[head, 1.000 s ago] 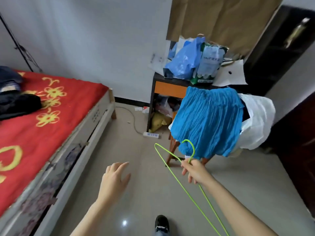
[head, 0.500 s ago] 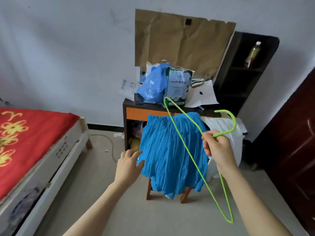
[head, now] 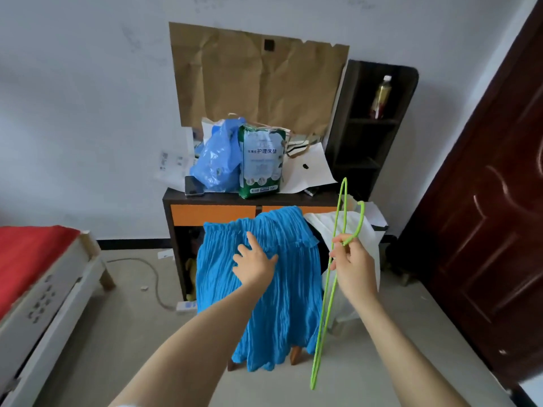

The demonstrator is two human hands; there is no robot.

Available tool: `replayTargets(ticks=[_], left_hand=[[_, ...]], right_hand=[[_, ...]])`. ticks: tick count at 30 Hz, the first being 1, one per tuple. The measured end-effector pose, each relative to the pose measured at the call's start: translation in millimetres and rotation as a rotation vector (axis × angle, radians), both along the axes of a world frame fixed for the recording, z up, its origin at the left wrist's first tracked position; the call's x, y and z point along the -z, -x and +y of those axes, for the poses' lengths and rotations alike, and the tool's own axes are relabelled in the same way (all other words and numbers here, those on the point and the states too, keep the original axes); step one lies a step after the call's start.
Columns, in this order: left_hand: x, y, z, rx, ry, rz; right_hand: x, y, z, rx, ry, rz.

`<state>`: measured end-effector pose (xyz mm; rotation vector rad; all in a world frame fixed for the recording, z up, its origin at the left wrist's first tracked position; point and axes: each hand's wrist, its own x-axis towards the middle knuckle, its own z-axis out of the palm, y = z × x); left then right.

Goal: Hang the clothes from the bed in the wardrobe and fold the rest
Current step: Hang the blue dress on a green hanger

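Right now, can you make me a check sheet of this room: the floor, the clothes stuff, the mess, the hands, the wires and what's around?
Surface: pale floor, small scraps near the desk.
Job's things: blue skirt draped over a wooden seat; white cloth beside it; green hanger.
Clutter: blue bag, green pack, papers and phone on the desk.
Hands: left hand open at the skirt; right hand grips the hanger.
Cables: cord runs across the floor to a power strip.
Surroundings: bed left, shelf with a bottle, door right.
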<state>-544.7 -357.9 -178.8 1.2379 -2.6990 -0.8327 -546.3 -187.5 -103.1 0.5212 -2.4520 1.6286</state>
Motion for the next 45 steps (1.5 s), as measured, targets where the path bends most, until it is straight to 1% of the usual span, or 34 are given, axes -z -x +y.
replayTargets(ticks=[3,9,11,15,18,21,24,26,31,33,36,40,45], left_hand=[[4.1,1.9,-7.5,-0.020,0.053,0.024],[-5.7,-15.0,-23.9,0.035,0.024,0.240],[-16.6,-28.1,-34.4,0.060,0.025,0.341],[-51.0,-73.0,-80.5,0.012,0.005,0.534],[-78.3,-108.6,-114.7,-0.030,-0.010,0.561],[-104.5,-162.3,-150.1,-0.047,0.017,0.591],[-123.6,-225.7,-178.6,-0.056,0.086,0.617],[-132.6,-265.1,-192.9,-0.063,0.116,0.602],[-140.5,-380.7,-250.5,-0.117,0.158,0.570],[-138.9,-422.1,-272.9,-0.146,0.166,0.568],[-143.1,-487.7,-308.8,-0.212,0.184,0.601],[-162.5,-590.3,-351.7,-0.393,0.264,0.747],[-183.0,-701.9,-377.1,-0.565,0.402,0.729]], right_hand=[[4.3,0.2,-4.7,-0.011,0.023,0.016],[14.1,0.6,-18.5,0.007,0.030,0.023],[13.1,5.0,-24.1,0.018,0.014,0.029],[7.1,7.5,-57.7,-0.051,-0.099,0.100],[5.0,2.7,-90.7,-0.088,-0.222,0.183],[7.4,-16.1,-145.4,-0.243,-0.322,0.252],[15.0,-49.8,-207.6,-0.493,-0.461,0.333],[18.4,-76.6,-245.1,-0.628,-0.480,0.366],[18.2,-183.4,-346.4,-0.900,-0.311,0.271],[16.3,-222.1,-379.4,-0.944,-0.292,0.272],[3.6,-281.0,-426.4,-0.976,-0.231,0.331],[-27.1,-374.3,-489.0,-1.102,-0.125,0.413],[-59.2,-477.7,-551.7,-1.259,-0.025,0.529]])
